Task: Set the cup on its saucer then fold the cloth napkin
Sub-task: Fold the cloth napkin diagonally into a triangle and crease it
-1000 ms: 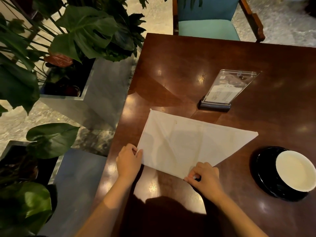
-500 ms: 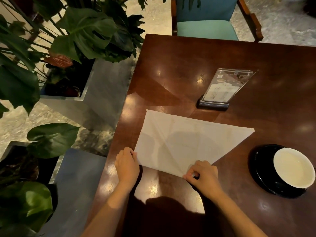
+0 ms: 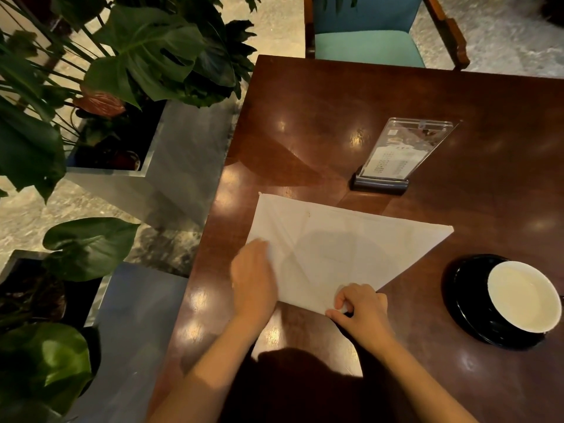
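Observation:
The white cloth napkin (image 3: 335, 245) lies on the dark wooden table (image 3: 320, 117) as a wide triangle, its long edge away from me. My left hand (image 3: 253, 276), blurred by motion, covers the napkin's left corner with its fingers curled at the cloth's edge. My right hand (image 3: 361, 309) pinches the near point of the triangle between thumb and fingers. To the right the white cup (image 3: 523, 296) stands on its black saucer (image 3: 464, 288), apart from both hands.
A clear acrylic sign holder (image 3: 396, 157) on a dark base stands just beyond the napkin. A teal chair (image 3: 369, 47) faces the far table edge. Grey planters (image 3: 171, 166) with large-leaved plants (image 3: 146, 53) stand close along the table's left edge.
My left hand has slid right and forward from beside the napkin's left corner onto the cloth. My right hand keeps its pinch on the near point. Cup and saucer have not moved.

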`<state>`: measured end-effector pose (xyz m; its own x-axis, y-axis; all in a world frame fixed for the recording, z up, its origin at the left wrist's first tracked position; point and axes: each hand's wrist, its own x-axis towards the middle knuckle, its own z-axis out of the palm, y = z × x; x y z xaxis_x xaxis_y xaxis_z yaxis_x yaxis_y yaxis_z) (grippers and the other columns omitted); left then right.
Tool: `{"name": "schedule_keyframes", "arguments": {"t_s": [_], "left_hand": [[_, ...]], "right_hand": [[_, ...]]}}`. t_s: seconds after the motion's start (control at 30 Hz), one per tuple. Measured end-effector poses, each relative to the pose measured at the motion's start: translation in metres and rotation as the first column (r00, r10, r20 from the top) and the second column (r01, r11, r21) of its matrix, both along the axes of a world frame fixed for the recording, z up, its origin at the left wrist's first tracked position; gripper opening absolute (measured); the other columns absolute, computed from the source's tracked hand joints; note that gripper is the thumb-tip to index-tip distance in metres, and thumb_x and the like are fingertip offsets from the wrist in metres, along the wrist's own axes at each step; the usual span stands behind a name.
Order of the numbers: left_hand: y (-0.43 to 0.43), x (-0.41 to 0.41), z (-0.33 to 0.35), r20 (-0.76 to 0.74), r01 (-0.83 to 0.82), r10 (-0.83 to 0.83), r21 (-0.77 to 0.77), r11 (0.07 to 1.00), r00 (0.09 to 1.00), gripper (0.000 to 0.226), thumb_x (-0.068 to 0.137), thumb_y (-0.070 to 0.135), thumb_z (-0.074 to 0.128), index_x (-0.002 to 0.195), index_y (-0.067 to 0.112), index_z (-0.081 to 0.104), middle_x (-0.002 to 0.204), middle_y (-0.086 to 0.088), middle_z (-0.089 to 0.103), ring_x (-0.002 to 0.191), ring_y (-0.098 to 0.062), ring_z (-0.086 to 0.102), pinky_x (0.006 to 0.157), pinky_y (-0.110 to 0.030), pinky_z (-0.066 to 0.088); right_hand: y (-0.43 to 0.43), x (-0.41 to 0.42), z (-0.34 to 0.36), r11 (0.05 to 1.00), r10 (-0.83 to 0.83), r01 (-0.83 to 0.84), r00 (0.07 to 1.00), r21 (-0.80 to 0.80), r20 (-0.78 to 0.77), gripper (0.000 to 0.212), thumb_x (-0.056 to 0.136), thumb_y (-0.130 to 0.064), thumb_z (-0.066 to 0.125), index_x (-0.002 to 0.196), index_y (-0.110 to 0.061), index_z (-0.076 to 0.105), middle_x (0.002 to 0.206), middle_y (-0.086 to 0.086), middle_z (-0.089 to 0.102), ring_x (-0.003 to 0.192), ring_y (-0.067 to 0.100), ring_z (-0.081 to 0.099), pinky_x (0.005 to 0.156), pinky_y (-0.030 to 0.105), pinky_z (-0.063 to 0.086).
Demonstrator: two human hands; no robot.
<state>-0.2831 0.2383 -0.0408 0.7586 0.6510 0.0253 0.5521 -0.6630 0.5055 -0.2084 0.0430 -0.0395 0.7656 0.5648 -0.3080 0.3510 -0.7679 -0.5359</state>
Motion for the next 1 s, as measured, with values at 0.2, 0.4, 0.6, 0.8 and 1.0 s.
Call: {"name": "schedule_keyframes", "arguments": {"t_s": [0.2,0.4,0.6,0.8,1.0], "left_hand": [[0.002,0.034,-0.034,-0.334,0.433,-0.385,0.081,0.898,0.860,0.067,0.094,0.052,0.016,0.147,0.011,0.014,0.156,-0.008,0.005,0.144,-0.024,-0.003,0.114,-0.043,-0.009],[0.038,0.047,-0.034,-0.403,0.485,-0.406,0.114,0.867,0.820,0.084,0.084,0.068,0.003,0.148,0.013,-0.004,0.156,-0.004,-0.013,0.142,-0.018,-0.017,0.115,-0.035,-0.015],[0.076,0.074,-0.030,-0.462,0.496,-0.354,0.231,0.837,0.813,0.073,0.090,0.059,0.001,0.148,0.015,-0.005,0.158,-0.003,-0.004,0.144,-0.015,-0.009,0.118,-0.043,0.000],[0.081,0.075,-0.030,-0.457,0.517,-0.371,0.251,0.818,0.808,0.078,0.087,0.063,-0.002,0.148,0.015,-0.003,0.158,-0.002,-0.002,0.144,-0.016,-0.008,0.118,-0.043,-0.003],[0.085,0.076,-0.031,-0.474,0.545,-0.387,0.256,0.798,0.791,0.077,0.088,0.063,-0.001,0.149,0.017,-0.003,0.158,-0.002,-0.002,0.144,-0.016,-0.009,0.118,-0.043,-0.003]], "right_hand": [[-0.002,0.002,-0.004,1.000,0.024,-0.024,1.000,0.012,-0.006,0.031,0.071,-0.043,0.073,0.060,-0.027,0.049,0.068,-0.011,0.052,0.075,0.004,0.048,0.071,0.022,0.023],[-0.006,0.003,-0.004,0.998,0.058,-0.058,0.998,0.022,0.005,0.032,0.069,-0.040,0.078,0.059,-0.028,0.049,0.062,-0.018,0.043,0.070,-0.002,0.041,0.072,0.015,0.023],[-0.007,0.005,-0.005,0.992,0.124,-0.124,0.992,0.001,0.021,0.031,0.075,-0.045,0.071,0.064,-0.026,0.050,0.068,-0.017,0.044,0.074,-0.001,0.040,0.076,0.014,0.021],[-0.009,0.004,0.006,0.980,0.186,-0.179,0.980,-0.084,0.072,0.027,0.076,-0.048,0.067,0.081,-0.027,0.050,0.080,-0.022,0.040,0.083,0.005,0.037,0.077,0.025,0.026],[0.024,-0.018,0.007,0.939,0.341,-0.335,0.881,-0.076,0.329,0.056,0.095,-0.050,0.030,0.129,-0.012,0.053,0.134,0.006,0.055,0.126,0.023,0.048,0.105,0.033,0.025]]}}
